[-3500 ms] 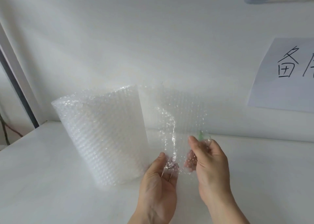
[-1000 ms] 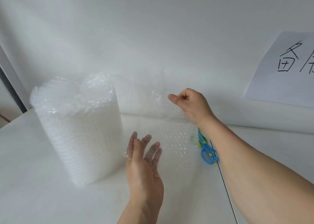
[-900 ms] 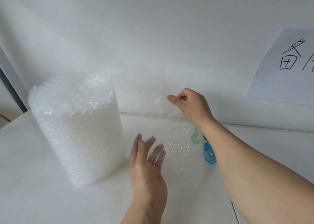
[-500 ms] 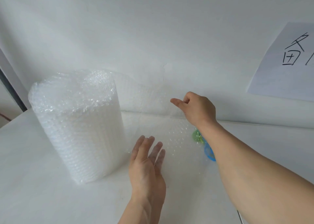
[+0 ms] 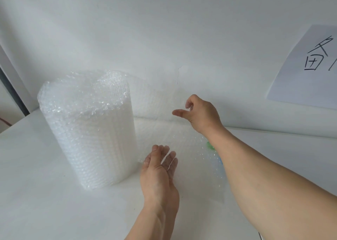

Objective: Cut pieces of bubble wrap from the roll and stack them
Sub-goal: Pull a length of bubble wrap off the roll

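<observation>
Beside the tall upright roll of clear bubble wrap (image 5: 87,128) on the white tabletop (image 5: 36,194), a cut sheet of clear bubble wrap (image 5: 189,166) lies flat just to the roll's right. Left hand (image 5: 160,174) is at the sheet's near-left corner, fingers straight and a little spread, holding nothing; whether the fingertips actually touch the plastic I cannot tell. Right hand (image 5: 198,112) hangs above the sheet's far edge, further from the roll, thumb out and fingers loosely curled with a gap between them, gripping nothing. Behind it the roll's loose tail (image 5: 155,101) stands against the wall (image 5: 164,30). Green and blue scissor handles (image 5: 211,146) peek through the sheet under the right forearm, to the roll's right.

Risk now, as I read it: the scissors sit under the sheet, so pulling them out could drag this light piece askew and spoil the stack. And reaching for that tail could nudge the upright roll over.
</observation>
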